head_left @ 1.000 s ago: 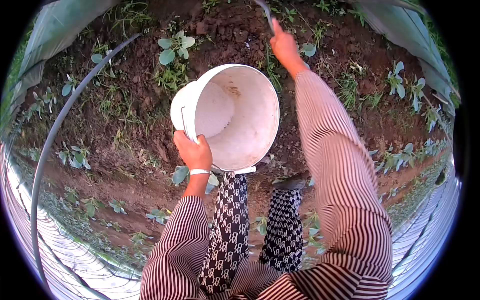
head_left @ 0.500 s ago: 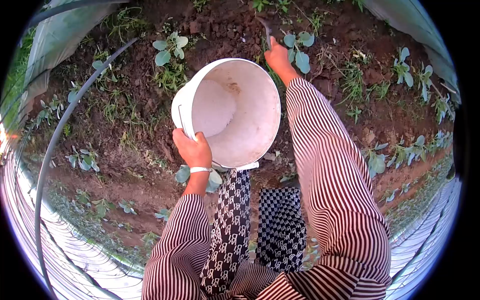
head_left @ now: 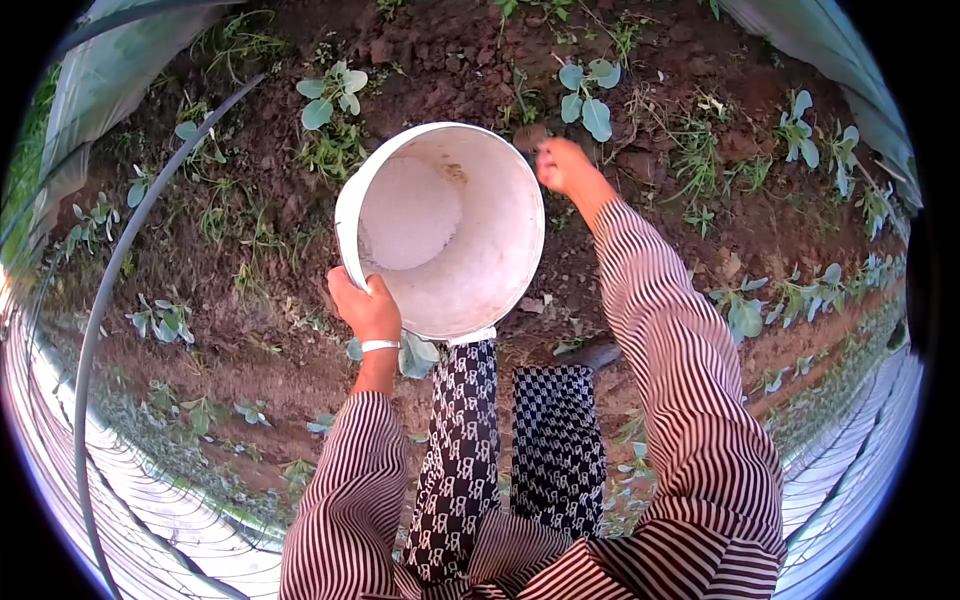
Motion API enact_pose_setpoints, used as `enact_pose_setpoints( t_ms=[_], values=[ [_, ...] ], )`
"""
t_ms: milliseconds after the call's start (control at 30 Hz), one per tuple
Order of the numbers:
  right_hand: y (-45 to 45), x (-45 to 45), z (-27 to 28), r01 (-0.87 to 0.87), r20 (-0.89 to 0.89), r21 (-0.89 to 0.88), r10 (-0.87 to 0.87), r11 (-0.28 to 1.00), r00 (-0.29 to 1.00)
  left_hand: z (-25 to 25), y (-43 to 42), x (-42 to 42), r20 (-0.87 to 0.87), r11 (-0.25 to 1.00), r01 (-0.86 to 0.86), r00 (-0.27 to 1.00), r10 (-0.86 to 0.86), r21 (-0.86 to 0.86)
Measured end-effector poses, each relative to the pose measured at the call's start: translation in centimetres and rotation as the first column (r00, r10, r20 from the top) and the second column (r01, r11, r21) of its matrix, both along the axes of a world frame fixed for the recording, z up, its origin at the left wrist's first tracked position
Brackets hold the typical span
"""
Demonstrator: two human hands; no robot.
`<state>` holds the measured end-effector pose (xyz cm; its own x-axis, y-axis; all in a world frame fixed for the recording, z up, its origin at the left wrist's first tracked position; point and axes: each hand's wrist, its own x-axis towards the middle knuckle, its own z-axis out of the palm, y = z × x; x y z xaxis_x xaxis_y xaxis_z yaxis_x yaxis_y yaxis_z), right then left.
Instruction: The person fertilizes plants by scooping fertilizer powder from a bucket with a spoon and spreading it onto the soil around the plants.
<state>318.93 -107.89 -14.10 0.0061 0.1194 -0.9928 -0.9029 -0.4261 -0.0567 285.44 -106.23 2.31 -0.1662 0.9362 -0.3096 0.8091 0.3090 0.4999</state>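
My left hand (head_left: 368,308) grips the near-left side of a white bucket (head_left: 500,240), which is tilted with its mouth facing me. White granular material (head_left: 410,213) lies at the bottom of the bucket. Just right of the rim, my right hand (head_left: 562,165) is closed round a blurred tool, whose brownish blade (head_left: 529,137) points left beside the bucket. A leafy seedling (head_left: 591,98) grows in the soil just beyond my right hand.
More seedlings (head_left: 333,94) and grassy weeds stand in the brown soil (head_left: 440,60). A grey curved pipe (head_left: 125,240) arches along the left. Sheeting (head_left: 840,60) borders both sides. My patterned trouser legs (head_left: 556,450) are below the bucket.
My right hand has come down and nearer with the tool, from above the seedling to beside the bucket's rim. The bucket and my left hand have shifted slightly left.
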Motion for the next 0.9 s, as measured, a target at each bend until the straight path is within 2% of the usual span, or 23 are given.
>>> enact_pose_setpoints(
  t_ms=[100,267,367,533,600,667,733,767,800,833,900],
  values=[
    [4.1,-1.0,-1.5,-0.005,0.06,-0.036,0.007,0.999,0.998,0.3,-0.2,0.1,-0.015,1.0,0.0,1.0,0.0,-0.014],
    [4.1,-1.1,2.2,-0.007,0.014,0.028,0.006,1.0,1.0,0.3,-0.5,-0.9,0.022,1.0,0.0,1.0,0.0,-0.022],
    [4.5,-1.1,3.1,-0.125,0.022,0.076,0.123,0.989,0.992,0.1,-0.1,0.0,-0.009,1.0,0.0,1.0,-0.001,-0.011],
    [4.7,-0.5,2.2,-0.333,0.146,0.194,0.309,0.923,0.94,-0.1,-0.4,0.1,-0.067,0.999,0.043,0.997,-0.042,0.01],
    [4.8,-0.8,1.4,-0.585,0.312,-0.019,0.561,0.811,0.767,0.0,0.0,0.7,-0.045,1.0,0.03,0.999,-0.03,-0.002],
    [4.5,-1.1,2.3,-0.776,0.411,-0.215,0.776,0.592,0.478,0.2,-0.2,1.2,-0.008,1.0,-0.006,1.0,0.006,-0.03],
    [1.7,-1.3,4.2,-0.8,0.711,-0.369,0.698,0.473,0.084,0.2,-0.2,1.9,-0.028,1.0,-0.001,1.0,0.001,-0.016],
    [-0.1,-1.6,5.3,-0.784,0.789,-0.454,0.6,0.424,-0.133,0.2,-0.3,2.1,-0.041,1.0,-0.004,0.999,0.003,-0.015],
    [-0.2,-1.5,8.8,-0.808,0.67,-0.473,0.739,0.351,-0.072,-0.1,-0.4,1.9,-0.068,0.999,0.009,0.998,-0.011,-0.033],
    [-1.3,-1.6,10.1,-0.778,0.683,-0.488,0.728,0.396,-0.059,-0.2,-0.4,1.9,-0.071,1.0,0.012,0.997,-0.013,-0.016],
    [-4.5,-1.6,13.2,-0.788,0.845,-0.365,0.532,0.496,-0.057,-0.5,-0.6,2.1,-0.077,1.0,0.023,0.997,-0.022,0.008]
  ],
)
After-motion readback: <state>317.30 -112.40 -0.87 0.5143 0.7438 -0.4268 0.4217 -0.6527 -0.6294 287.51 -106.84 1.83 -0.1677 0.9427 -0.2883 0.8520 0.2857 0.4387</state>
